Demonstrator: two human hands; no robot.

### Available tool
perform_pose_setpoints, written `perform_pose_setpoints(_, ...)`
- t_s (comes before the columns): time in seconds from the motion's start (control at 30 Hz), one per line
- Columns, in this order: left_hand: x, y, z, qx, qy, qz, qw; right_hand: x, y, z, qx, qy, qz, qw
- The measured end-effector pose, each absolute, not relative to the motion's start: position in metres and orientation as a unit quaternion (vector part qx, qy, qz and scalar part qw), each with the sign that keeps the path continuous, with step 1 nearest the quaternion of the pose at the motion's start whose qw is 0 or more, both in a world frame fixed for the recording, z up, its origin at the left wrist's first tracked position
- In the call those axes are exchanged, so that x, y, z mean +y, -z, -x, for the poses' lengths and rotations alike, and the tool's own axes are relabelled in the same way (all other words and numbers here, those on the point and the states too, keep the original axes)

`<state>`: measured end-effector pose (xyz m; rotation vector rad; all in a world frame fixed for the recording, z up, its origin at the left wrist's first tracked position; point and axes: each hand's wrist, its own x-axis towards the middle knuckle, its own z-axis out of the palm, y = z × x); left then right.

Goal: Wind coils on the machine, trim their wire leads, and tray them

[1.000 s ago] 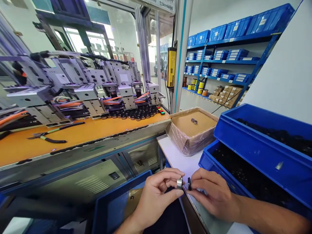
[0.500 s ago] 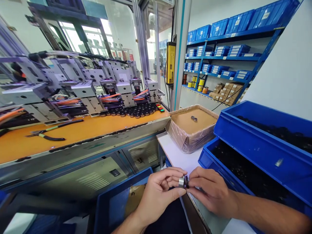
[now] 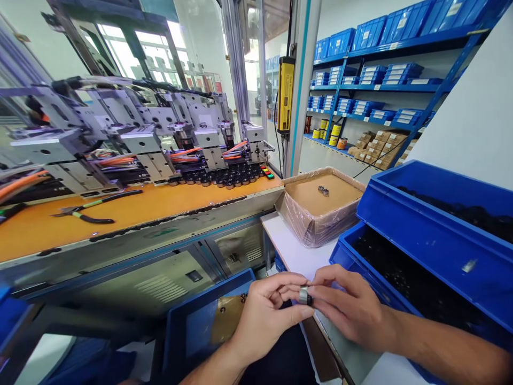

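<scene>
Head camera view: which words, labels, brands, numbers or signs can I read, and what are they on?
No text reads clearly.
White labels on shelved blue bins: too small.
Tags on blue shelving: too small.
Yellow bar: any markings too blurred.
Cardboard boxes: nothing legible.

Rear right: a pale wall (image 3: 331, 16) behind blue shelving (image 3: 401, 88) — tiers of labelled bins (image 3: 366, 35), spools (image 3: 335, 130) and cartons (image 3: 387, 147). Rear left: bright windows (image 3: 120, 56) beyond metal uprights (image 3: 237, 64). Foreground: an orange tabletop (image 3: 172, 200) above a vented pale cabinet (image 3: 160, 289) — a white tabletop (image 3: 294, 251) near its right end.
</scene>
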<state>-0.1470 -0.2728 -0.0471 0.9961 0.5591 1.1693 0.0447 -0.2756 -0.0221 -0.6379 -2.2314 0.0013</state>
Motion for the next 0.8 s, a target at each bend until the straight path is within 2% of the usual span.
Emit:
perform_pose_setpoints(0.3, -0.2726, 0.0488, 0.1471, 0.232, -0.516, -0.442, 0.696, -0.2754, 0.0236, -0.0449, -0.875, 0.007, 0.251, 0.413)
perform_pose_setpoints(0.5, -0.2722, 0.0468, 0.1472, 0.219, -0.500, -0.424, 0.722, -0.2728, 0.0220, -0.0450, -0.875, 0.057, 0.236, 0.418)
perform_pose_setpoints(0.8, -0.2701, 0.0511, 0.1507, 0.260, -0.459, -0.399, 0.750, -0.2728, 0.0286, -0.0481, -0.887, 0.081, 0.227, 0.395)
